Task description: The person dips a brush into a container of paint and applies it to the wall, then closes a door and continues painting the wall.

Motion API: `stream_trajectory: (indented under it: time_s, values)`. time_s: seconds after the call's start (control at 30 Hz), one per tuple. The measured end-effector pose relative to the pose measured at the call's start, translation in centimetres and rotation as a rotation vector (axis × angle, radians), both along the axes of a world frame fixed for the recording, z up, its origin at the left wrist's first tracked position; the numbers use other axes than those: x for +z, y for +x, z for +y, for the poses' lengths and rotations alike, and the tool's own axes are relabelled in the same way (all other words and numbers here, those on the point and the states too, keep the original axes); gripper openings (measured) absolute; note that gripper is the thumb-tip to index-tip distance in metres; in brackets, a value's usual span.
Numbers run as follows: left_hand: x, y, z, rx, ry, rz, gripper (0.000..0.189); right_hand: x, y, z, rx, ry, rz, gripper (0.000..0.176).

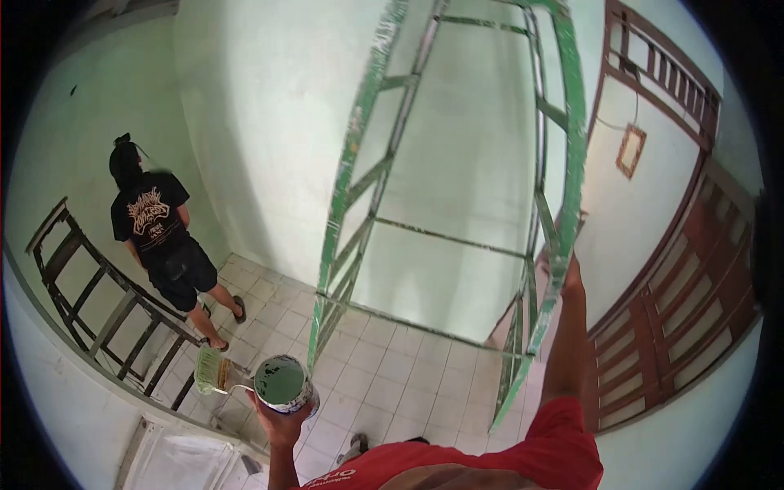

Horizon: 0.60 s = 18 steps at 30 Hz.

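Note:
My left hand [279, 423] is closed around the lower side of a paint can [307, 395], which holds dark green paint. A wide paint brush [209, 370] with pale green bristles sticks out to the left of the can; its handle runs in by my thumb. On the right, my raised right hand [573, 276] is against the side post of a tall green metal scaffold frame [569, 122], with the fingers partly hidden behind it. This paint-spattered frame stands tilted in front of me, and its rungs and crossbars show the wall behind.
A co-worker [155, 220] stands at left, back turned, facing the wall. Near them is a dark metal frame [122, 314]. Brown slatted woodwork [674, 302] lines the right. A small framed opening [630, 151] hangs on the wall with a wire. The floor [384, 367] is tiled.

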<state>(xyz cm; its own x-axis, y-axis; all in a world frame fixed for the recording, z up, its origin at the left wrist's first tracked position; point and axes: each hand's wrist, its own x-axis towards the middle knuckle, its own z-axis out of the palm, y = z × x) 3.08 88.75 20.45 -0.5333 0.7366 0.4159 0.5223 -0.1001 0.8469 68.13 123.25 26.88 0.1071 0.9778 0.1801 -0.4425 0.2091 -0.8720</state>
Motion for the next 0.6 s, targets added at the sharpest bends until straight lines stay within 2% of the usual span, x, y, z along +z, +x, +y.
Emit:
stream_trajectory:
  time_s: [0.03, 0.07, 0.1, 0.13, 0.17, 0.2, 0.23, 0.27, 0.3, 0.33, 0.4, 0.47, 0.5, 0.53, 0.6]
  values:
    - [0.6, -0.2, 0.6, 0.017, 0.027, -0.016, 0.112, -2.4, 0.8, 0.9, 0.080, 0.018, 0.009, 0.048]
    - [1.3, -0.3, 1.4, -0.007, 0.035, -0.017, 0.106, 1.9, -3.6, -3.6, 0.006, -0.103, 0.115, 0.043]
    - [2.0, -0.6, 1.9, -0.027, 0.039, -0.021, 0.100, 1.3, -2.1, -3.2, -0.005, -0.104, 0.035, 0.042]
    - [2.6, -1.1, 2.3, 0.000, 0.063, -0.037, 0.100, 0.5, -0.1, -2.8, 0.173, 0.197, -0.210, 0.039]
    - [3.3, -1.7, 2.9, -0.041, 0.027, 0.092, 0.095, 0.7, -0.1, -3.1, -0.101, -0.056, -0.108, 0.036]
    - [3.8, -2.2, 3.8, -0.092, -0.029, 0.223, 0.090, 0.4, -0.5, -3.2, -0.301, 0.024, -0.153, 0.036]
    - [4.3, -1.7, 4.2, -0.047, 0.024, 0.149, 0.084, -1.0, 0.5, -3.2, -0.532, 0.377, -0.316, 0.040]
    - [4.8, -2.0, 4.5, -0.060, 0.032, 0.153, 0.084, 0.3, 0.4, -5.3, -0.548, 0.381, -0.314, 0.040]
    - [5.1, -1.8, 4.7, -0.101, 0.021, 0.112, 0.084, 1.9, -3.3, -8.5, -1.005, 0.347, -0.461, 0.042]
    - [5.0, -1.9, 5.4, -0.145, 0.005, 0.076, 0.084, 4.8, -10.3, -10.8, -1.466, 0.283, -0.601, 0.044]
    - [3.5, -2.5, 7.1, -0.184, 0.064, 0.093, 0.084, 2.3, -14.7, -12.3, -1.687, 0.524, -0.775, 0.047]
    - [3.4, -2.0, 8.2, -0.162, 0.002, -0.009, 0.088, -1.5, -19.2, -12.3, -1.400, 0.515, -0.875, 0.055]
    - [2.5, -1.8, 9.0, -0.154, 0.037, -0.103, 0.098, -2.0, -21.2, -11.4, -1.225, 0.579, -0.907, 0.058]
    - [2.4, -1.4, 10.0, -0.162, 0.027, -0.088, 0.098, -2.7, -22.6, -10.5, -1.045, 0.634, -0.934, 0.061]
    - [1.9, 0.2, 10.8, -0.103, 0.057, -0.262, 0.109, -3.1, -23.6, -6.7, -0.958, 0.465, -0.642, 0.062]
